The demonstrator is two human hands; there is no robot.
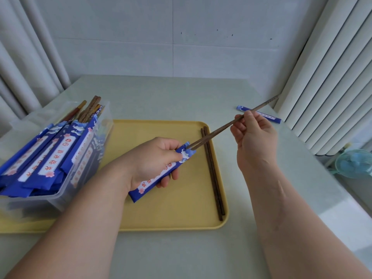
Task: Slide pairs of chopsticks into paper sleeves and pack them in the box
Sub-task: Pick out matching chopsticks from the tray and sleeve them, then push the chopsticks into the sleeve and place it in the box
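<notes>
- Head view: left hand [155, 158] grips a blue paper sleeve [144, 189] above the yellow tray [171, 214], mid-bench [181, 254], with the mouth aimed at the far right corner.
- Right hand [253, 133] pinches the dark chopstick pair [217, 131] well back from the tips. The tips are just inside the sleeve mouth and most of the length is still out.
- Risk: the tips look slightly splayed at the mouth. One stick could catch the paper edge and tear it, or ride outside the sleeve.
- Risk: with the pinch far from the tips, the sticks may scissor on the push and one may run ahead.
- Risk: the left hand is wrapped round mid-sleeve. If it squeezes flat, the sticks jam and the paper buckles.
- Risk: a hard push could split the bottom end. Can't tell if it's sealed.
- Second pair [213, 178] lies loose by the tray's right rim, under the work. A dropped stick would knock it.
- Clear box [80, 168] at the bench's left edge is crammed with leaning filled sleeves [50, 158]. It's a tight fit, and some could tip out.
- Spare sleeve [259, 114] lies near the far right corner. The right arm could sweep it off.
</notes>
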